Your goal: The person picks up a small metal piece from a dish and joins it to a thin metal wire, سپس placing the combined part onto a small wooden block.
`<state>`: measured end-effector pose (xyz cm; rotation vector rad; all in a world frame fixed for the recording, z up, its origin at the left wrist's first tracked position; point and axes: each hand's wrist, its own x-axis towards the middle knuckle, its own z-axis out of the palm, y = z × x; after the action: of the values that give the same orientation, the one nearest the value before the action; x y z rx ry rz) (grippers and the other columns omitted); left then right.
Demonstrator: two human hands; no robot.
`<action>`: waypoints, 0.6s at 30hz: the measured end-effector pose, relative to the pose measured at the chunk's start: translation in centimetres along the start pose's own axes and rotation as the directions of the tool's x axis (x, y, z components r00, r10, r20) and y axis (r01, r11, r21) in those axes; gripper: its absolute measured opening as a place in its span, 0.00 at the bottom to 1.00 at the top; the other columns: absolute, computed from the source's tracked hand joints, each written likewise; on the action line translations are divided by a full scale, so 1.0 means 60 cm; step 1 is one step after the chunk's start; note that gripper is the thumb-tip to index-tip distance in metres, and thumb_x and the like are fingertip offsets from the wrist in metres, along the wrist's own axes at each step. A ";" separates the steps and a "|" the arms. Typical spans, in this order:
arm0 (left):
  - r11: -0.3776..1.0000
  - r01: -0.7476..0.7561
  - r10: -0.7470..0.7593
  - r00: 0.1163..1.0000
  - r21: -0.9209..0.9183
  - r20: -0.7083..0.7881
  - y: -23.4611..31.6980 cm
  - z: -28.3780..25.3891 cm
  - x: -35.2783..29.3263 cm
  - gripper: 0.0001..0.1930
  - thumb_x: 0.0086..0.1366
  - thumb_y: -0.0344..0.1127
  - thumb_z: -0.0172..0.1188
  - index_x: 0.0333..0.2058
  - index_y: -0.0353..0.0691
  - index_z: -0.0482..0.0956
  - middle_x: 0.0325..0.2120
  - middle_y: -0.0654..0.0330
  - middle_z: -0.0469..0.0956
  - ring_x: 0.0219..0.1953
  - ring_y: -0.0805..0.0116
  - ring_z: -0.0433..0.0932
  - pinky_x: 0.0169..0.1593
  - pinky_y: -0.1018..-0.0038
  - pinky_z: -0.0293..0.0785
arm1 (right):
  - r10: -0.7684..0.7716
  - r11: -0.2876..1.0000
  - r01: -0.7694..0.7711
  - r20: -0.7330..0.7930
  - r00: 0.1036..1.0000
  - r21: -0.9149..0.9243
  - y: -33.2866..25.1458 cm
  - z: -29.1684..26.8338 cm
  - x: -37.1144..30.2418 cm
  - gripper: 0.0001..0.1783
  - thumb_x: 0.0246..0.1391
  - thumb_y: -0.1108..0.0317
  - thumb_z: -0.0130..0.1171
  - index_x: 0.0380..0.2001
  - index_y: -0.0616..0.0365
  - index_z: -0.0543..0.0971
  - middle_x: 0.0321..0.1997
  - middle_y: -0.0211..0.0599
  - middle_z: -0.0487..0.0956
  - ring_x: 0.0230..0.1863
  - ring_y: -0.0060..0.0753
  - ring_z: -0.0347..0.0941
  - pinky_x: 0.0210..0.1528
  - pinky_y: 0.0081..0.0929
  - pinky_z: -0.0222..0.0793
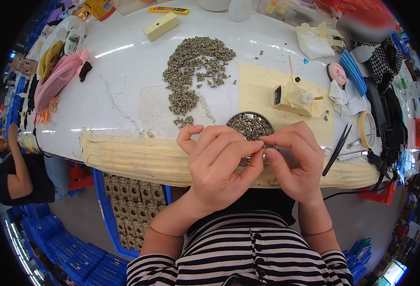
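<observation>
Just over the near rim of a round metal dish (pixel 229 122) my two hands meet, fingertips almost touching. The dish holds many small metal parts (pixel 252 127). My left hand (pixel 222 164) pinches thumb against index finger, with a tiny metal part partly showing at the tips. My right hand (pixel 295 159) is also closed in a pinch beside it; what it grips is too small and covered to make out. Beyond the dish, to the left, a large loose pile of the same small metal parts (pixel 191 62) spreads over the white table (pixel 119 81).
A tape-wrapped block (pixel 295 99) stands right of the dish. Black tweezers (pixel 337 148) and a tape roll (pixel 367 129) lie at the right. A pink mesh item (pixel 60 83) is far left. Below the taped edge sits a blue crate (pixel 106 214) of metal blocks. A person (pixel 24 176) sits at left.
</observation>
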<state>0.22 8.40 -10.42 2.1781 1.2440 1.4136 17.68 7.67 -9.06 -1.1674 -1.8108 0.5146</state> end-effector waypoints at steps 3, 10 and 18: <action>1.000 -0.008 0.008 1.000 0.005 -0.006 0.001 0.001 0.001 0.11 0.45 0.27 0.72 0.29 0.45 0.84 0.25 0.67 0.80 0.33 0.69 0.78 0.52 0.68 0.57 | 0.026 0.999 -0.027 0.020 0.999 0.044 0.003 -0.002 -0.002 0.09 0.44 0.76 0.69 0.32 0.60 0.83 0.31 0.38 0.79 0.32 0.37 0.72 0.35 0.28 0.66; 1.000 -0.003 0.003 1.000 0.017 0.005 0.002 0.001 0.001 0.10 0.45 0.27 0.72 0.29 0.45 0.83 0.25 0.66 0.79 0.33 0.69 0.78 0.53 0.68 0.57 | 0.041 0.996 -0.040 -0.011 0.999 0.082 0.003 -0.005 -0.006 0.11 0.41 0.77 0.71 0.32 0.60 0.83 0.30 0.36 0.79 0.32 0.36 0.72 0.35 0.28 0.66; 1.000 -0.001 0.002 1.000 0.026 -0.006 0.000 0.004 0.001 0.11 0.44 0.26 0.72 0.28 0.44 0.83 0.25 0.66 0.80 0.33 0.68 0.78 0.51 0.68 0.58 | -0.039 0.999 0.038 -0.037 0.999 -0.018 0.001 -0.004 -0.006 0.13 0.40 0.78 0.71 0.33 0.57 0.85 0.30 0.35 0.79 0.31 0.35 0.72 0.35 0.28 0.65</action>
<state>0.44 8.50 -10.52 2.1935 1.2699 1.4137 17.99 7.35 -9.12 -1.1445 -1.8057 0.4530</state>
